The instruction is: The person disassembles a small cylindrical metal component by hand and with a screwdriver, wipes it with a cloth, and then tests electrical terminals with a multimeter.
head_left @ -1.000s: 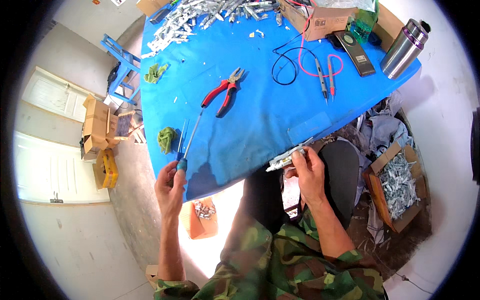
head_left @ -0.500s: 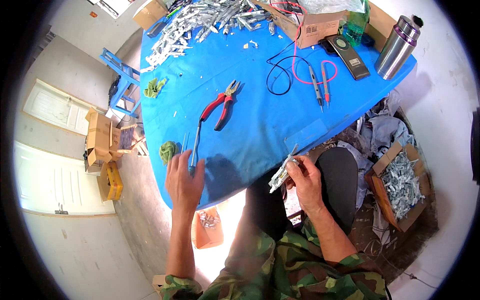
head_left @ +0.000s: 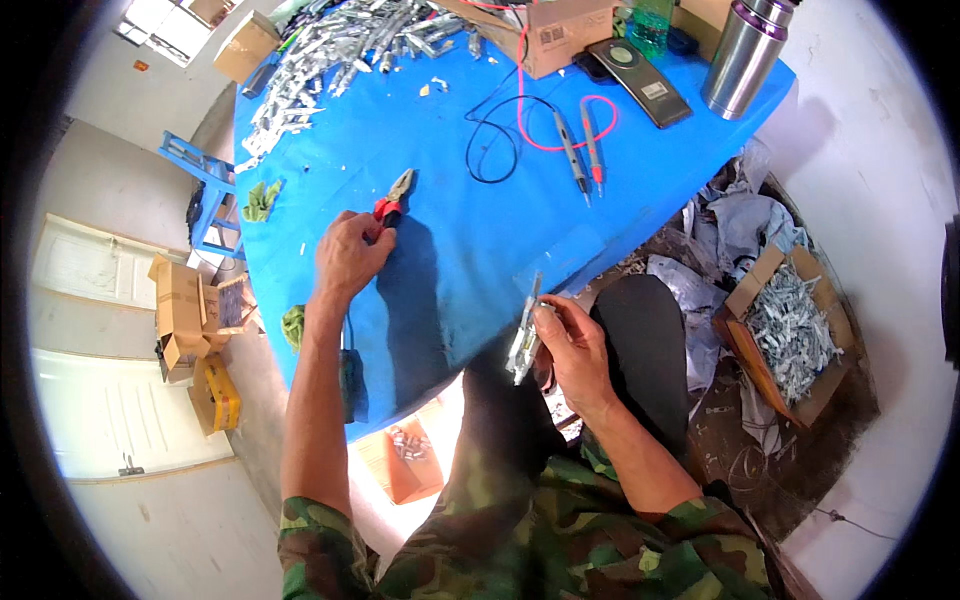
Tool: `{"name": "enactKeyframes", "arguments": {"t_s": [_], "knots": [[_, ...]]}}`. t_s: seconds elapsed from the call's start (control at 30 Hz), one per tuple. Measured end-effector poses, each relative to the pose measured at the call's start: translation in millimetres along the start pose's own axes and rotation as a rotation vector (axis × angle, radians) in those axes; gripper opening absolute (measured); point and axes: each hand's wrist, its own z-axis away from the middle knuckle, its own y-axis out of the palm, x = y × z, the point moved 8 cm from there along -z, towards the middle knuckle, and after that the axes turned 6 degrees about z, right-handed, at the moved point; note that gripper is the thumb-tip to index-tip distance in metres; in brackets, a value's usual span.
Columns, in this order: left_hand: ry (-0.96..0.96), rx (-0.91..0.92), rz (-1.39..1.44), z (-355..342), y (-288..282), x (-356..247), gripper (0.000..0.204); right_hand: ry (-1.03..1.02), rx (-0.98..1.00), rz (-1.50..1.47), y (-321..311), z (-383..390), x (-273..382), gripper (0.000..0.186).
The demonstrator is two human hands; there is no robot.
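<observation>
My left hand is closed around the handles of red-handled pliers, whose jaws point away from me over the blue tabletop. Between the thumb and fingers of my right hand is a slim whitish-grey part, held upright just off the table's near edge; its exact kind I cannot make out. Partly behind my left forearm lies a screwdriver with a dark blue handle. A crumpled green cloth rests by that forearm.
Many similar grey parts are heaped at the table's far left. Test probes with red and black leads, a black flat device and a steel flask sit at the right. An open carton of parts stands on the floor.
My left hand has moved away from the screwdriver, forward to the pliers, and taken hold of their handles. My right hand still holds the whitish-grey part. The whole view has shifted a little.
</observation>
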Motion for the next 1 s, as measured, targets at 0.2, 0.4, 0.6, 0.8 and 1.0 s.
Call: {"name": "enactKeyframes", "arguments": {"t_s": [0.2, 0.4, 0.6, 0.8, 1.0], "knots": [[-0.466, 0.210, 0.656, 63, -4, -43, 0.036, 0.026, -0.010, -0.018, -6, -3, 0, 0.027], [-0.599, 0.299, 1.490, 193, 32, -100, 0.047, -0.009, 0.029, -0.028, -1, 1, 1, 0.029], [-0.751, 0.300, 1.370, 267, 50, -118, 0.051, -0.011, 0.064, -0.020, 6, 12, 10, 0.030], [-0.680, 0.324, 1.403, 270, 41, -135, 0.044, -0.099, 0.124, 0.097, 10, 21, 17, 0.028], [-0.758, 0.321, 1.463, 269, 47, -139, 0.039, -0.105, 0.080, 0.114, -2, 18, 11, 0.027]]}}
